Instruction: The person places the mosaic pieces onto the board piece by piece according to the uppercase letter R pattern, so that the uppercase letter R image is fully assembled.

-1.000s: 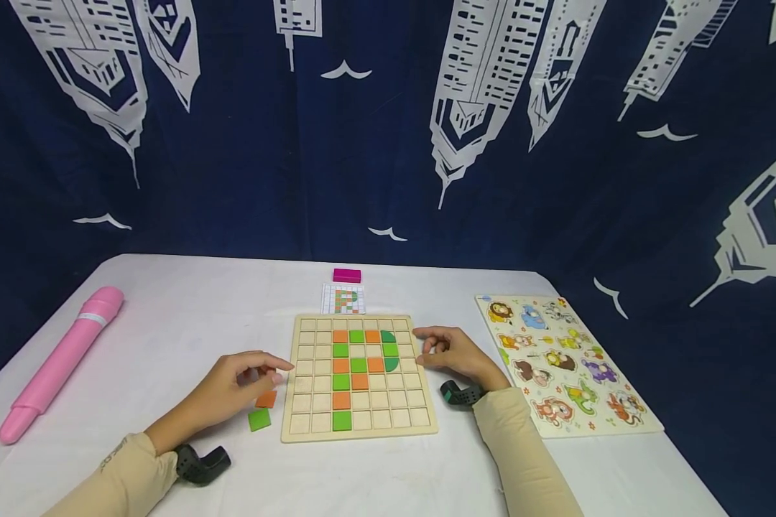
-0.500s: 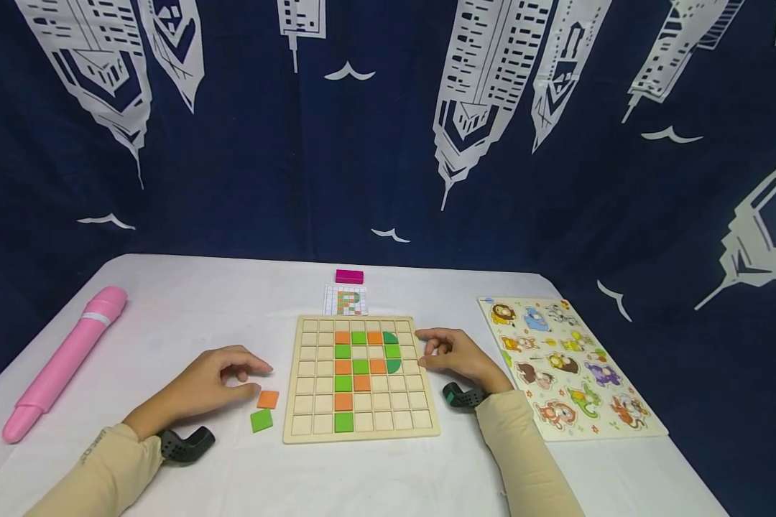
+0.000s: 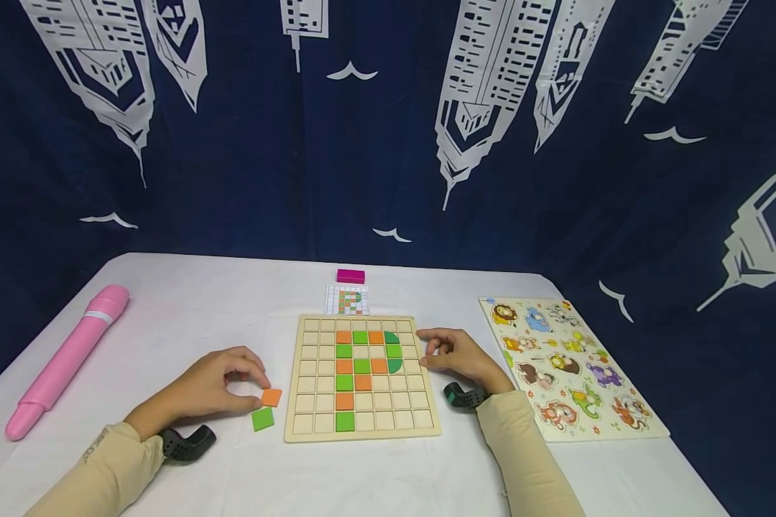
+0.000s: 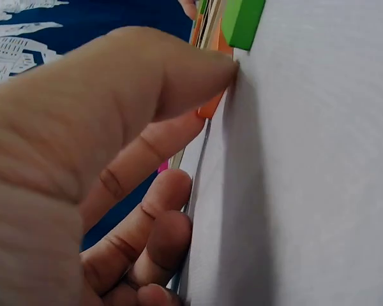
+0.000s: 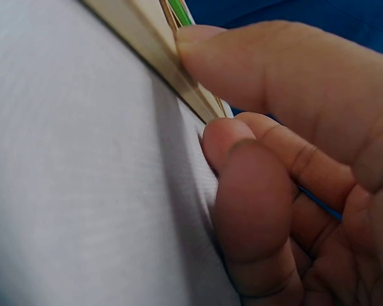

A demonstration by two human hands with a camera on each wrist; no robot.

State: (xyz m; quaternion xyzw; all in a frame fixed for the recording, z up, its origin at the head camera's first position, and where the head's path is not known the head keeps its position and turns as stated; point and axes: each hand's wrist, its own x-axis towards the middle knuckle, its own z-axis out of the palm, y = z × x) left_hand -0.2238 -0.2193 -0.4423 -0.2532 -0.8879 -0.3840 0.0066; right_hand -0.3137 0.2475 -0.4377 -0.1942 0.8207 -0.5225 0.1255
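Observation:
My left hand [image 3: 216, 384] is beside the wooden grid board, its thumb and index finger pinching a small orange square tile [image 3: 271, 397] at its edges. In the left wrist view the orange tile [image 4: 209, 107] shows between these two fingertips, partly hidden by the thumb. A green square tile [image 3: 262, 418] lies just nearer, close to the orange one. Along the right edge of the grid board [image 3: 297, 431], my right hand [image 3: 455, 352] rests its thumb and index fingertips against the wood. Orange and green tiles, two of them rounded dark green, form a P-like shape in the board's cells.
Behind the board lie a small pattern card [image 3: 347, 300] and a magenta block [image 3: 350, 276]. A pink stick-shaped object [image 3: 67, 362] lies at the far left. An animal puzzle board [image 3: 569, 366] is at the right, close to the right forearm. A patterned navy curtain [image 3: 375, 158] hangs behind the table.
My left hand has drawn back from the board's left edge to the loose tiles, and its thumb and index finger have closed on the orange one. The right hand stays at the board's edge.

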